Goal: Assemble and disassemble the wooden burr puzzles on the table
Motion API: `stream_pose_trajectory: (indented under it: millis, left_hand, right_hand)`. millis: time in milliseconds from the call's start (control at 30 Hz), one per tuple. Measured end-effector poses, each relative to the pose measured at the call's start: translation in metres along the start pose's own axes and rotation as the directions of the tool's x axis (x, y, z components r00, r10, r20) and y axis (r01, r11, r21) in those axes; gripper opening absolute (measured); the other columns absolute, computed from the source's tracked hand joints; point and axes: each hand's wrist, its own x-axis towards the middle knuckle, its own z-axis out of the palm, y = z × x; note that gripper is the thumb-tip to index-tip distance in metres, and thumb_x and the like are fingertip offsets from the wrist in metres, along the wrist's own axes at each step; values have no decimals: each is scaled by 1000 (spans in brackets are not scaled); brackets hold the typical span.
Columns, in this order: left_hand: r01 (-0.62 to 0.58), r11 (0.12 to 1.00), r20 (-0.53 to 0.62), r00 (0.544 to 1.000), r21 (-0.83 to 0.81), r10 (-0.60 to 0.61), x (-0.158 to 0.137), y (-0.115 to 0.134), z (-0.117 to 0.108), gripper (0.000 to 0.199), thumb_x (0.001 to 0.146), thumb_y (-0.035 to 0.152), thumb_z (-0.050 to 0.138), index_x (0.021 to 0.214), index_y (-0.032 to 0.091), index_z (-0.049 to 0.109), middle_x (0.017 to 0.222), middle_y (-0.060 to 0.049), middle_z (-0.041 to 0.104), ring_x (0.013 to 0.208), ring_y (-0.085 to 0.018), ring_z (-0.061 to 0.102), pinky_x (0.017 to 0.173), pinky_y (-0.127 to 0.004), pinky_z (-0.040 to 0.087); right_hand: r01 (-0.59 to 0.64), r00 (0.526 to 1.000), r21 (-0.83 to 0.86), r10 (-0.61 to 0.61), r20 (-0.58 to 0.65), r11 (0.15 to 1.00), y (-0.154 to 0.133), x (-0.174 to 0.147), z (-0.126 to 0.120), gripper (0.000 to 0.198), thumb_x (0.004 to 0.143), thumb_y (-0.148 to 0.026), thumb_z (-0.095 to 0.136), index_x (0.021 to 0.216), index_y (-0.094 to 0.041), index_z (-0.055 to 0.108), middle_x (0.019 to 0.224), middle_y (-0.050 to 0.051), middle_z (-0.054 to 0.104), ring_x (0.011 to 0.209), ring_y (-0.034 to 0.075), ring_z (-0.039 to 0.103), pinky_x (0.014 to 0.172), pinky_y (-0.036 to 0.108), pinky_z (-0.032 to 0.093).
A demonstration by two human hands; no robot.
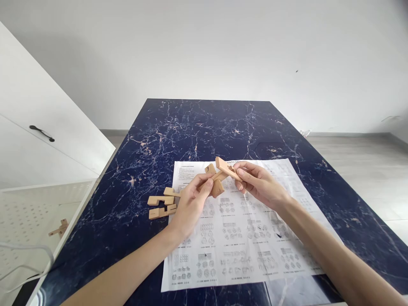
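Observation:
My left hand [194,197] pinches wooden puzzle pieces [219,188] that cross one another above the printed sheet. Dark marks show on their ends. My right hand [259,182] grips another notched wooden puzzle piece [225,166], tilted and meeting the pieces in my left hand. Whether they are locked together I cannot tell. Several loose notched wooden pieces [159,200] lie on the table just left of my left hand, one partly hidden behind it. Beneath both hands lies the white instruction sheet [236,272], covered with small diagrams and lines of print.
The dark blue marbled table [204,127] reaches back toward a pale wall [207,46]. To the left stands a white cabinet [41,110] with a black handle. On a lower pale surface at left are another wooden piece [58,230] and white cables [47,255].

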Motion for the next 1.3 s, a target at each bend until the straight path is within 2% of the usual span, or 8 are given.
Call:
stream_pose_trajectory:
  millis: [133,400,633,767,933,1100,1200,1300]
  left_hand:
    - [26,999,15,1000,-41,-26,0,1,0,28,103,48,68,109,22,72,94,-3,61,90,-19,54,88,-35,44]
    - [71,988,67,996,-134,-62,-4,0,2,18,106,41,66,111,23,67,103,-2,62,97,-19,55,95,-35,45]
    - [44,931,-1,999,-361,-48,-3,-2,5,30,103,52,62,118,27,55,108,-2,65,88,-19,57,80,-35,43]
    - [6,962,0,1000,-271,-6,-6,-3,1,37,102,55,63,126,30,49,117,-1,67,88,-19,60,81,-36,45]
    - [-7,998,63,998,-68,11,-9,2,-2,46,104,58,64,136,31,43,130,-6,66,106,-23,66,93,-41,50]
    - [2,999,134,991,-45,4,-11,14,4,54,96,56,77,132,32,44,120,-4,66,93,-19,69,87,-38,53]
    - [9,999,128,992,-31,-5,-12,15,5,50,96,50,79,131,32,49,118,-4,66,94,-19,67,86,-36,52]
    - [2,998,124,992,-67,7,-11,9,3,35,103,52,70,126,30,57,113,-4,66,92,-19,63,84,-35,49]
  right_hand:
    - [-4,1000,37,4,-1,999,2,0,-1,31,94,-47,85,104,-21,73,75,-2,67,64,12,61,61,27,49]
    - [-165,979,22,161,128,986,10,-2,3,31,96,-47,83,107,-19,74,81,0,70,70,13,64,68,29,51]
    - [-132,978,-31,136,161,991,9,-5,5,29,100,-47,79,112,-21,72,87,2,71,74,14,67,69,30,52]
    - [-108,977,-55,117,178,993,8,-5,9,29,99,-48,80,108,-22,71,85,1,71,73,16,68,67,31,52]
    - [-85,967,-65,98,233,994,8,-6,11,27,101,-47,77,109,-22,71,82,1,72,72,16,67,65,31,53]
    - [-69,972,-13,70,226,998,9,-7,7,25,102,-46,77,108,-22,71,78,0,69,67,14,64,62,28,49]
    - [-82,973,37,72,219,996,9,-7,7,25,101,-45,79,106,-22,72,76,-1,66,63,13,60,60,27,49]
    - [-95,972,101,71,223,990,9,-7,8,27,98,-46,82,102,-21,72,72,-2,63,60,12,57,59,26,49]
